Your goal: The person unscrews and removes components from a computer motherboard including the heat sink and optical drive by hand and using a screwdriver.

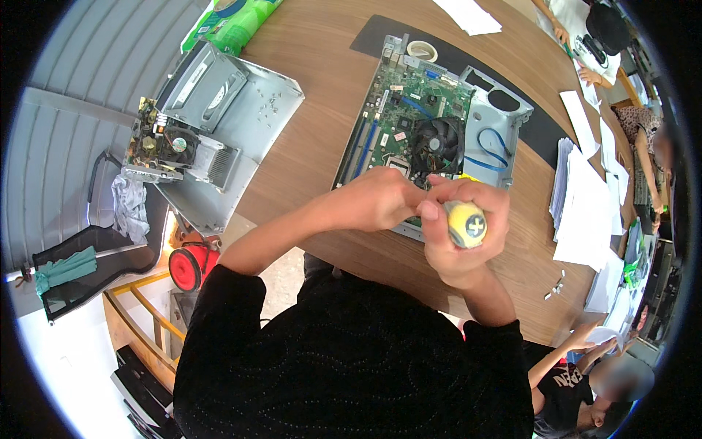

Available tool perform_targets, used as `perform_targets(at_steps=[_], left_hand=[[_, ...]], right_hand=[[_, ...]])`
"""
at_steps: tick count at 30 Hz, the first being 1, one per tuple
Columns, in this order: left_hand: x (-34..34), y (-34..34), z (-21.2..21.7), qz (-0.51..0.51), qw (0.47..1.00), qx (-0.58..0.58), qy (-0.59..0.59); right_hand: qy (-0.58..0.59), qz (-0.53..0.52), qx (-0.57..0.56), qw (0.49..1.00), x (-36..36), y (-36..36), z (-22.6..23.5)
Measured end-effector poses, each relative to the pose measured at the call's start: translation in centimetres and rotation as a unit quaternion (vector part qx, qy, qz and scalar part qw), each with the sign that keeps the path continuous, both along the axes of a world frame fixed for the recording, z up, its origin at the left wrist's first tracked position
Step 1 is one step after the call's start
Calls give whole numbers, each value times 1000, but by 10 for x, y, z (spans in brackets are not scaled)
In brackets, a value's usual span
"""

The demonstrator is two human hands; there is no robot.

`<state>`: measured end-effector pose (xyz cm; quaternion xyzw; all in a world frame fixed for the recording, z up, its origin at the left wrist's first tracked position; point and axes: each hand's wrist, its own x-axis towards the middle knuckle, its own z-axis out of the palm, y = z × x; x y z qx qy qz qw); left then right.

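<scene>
Big round wooden table (322,58) fills most of my view. On its left edge sits a gutted metal PC case (227,124) w/ a power supply and fan block (164,143) pulled half out over the side, so that unit looks already stripped. Right in front of me is the second open chassis (497,117) w/ the green motherboard (398,110) lying in it on a dark mat (380,33); black CPU fan (436,143) and blue cables are in place, so I'd say this one is only partway through, lots left to unscrew.

Stacks of white paper (585,197) on the right, other ppl working at the far edge and lower right, not my hands.

Right hand (468,234) is wrapped tight around a screwdriver w/ a yellow handle (466,224), butt end facing the cam, shaft pointing down at the near edge of the board. Left hand (373,199) is curled in against it, fingertips up by the shaft, can't tell if it pinches the shaft or a screw. A few loose screws (556,287) lie on the table to the right.
</scene>
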<state>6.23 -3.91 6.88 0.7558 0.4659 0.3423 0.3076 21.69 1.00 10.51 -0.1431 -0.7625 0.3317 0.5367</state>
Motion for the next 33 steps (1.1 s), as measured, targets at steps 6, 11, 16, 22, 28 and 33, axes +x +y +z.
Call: perform_targets(at_steps=[6, 11, 16, 22, 28, 33], left_hand=[[-16, 25, 27, -71, 993, -67, 70], [-4, 49, 13, 69, 985, 64, 144], [29, 91, -10, 120, 920, 86, 362], [13, 107, 3, 58, 960, -111, 251], [-46, 63, 1, 154, 983, -93, -45], [-55, 47, -15, 154, 921, -141, -329]], right_hand=[[1, 155, -34, 987, 28, 11, 34], [214, 139, -123, 959, 86, 16, 37], [271, 59, -265, 923, 155, 28, 14], [404, 19, -314, 859, 219, 31, -14], [400, -36, -384, 831, 234, 37, -51], [373, 24, -425, 824, 225, 53, -59]])
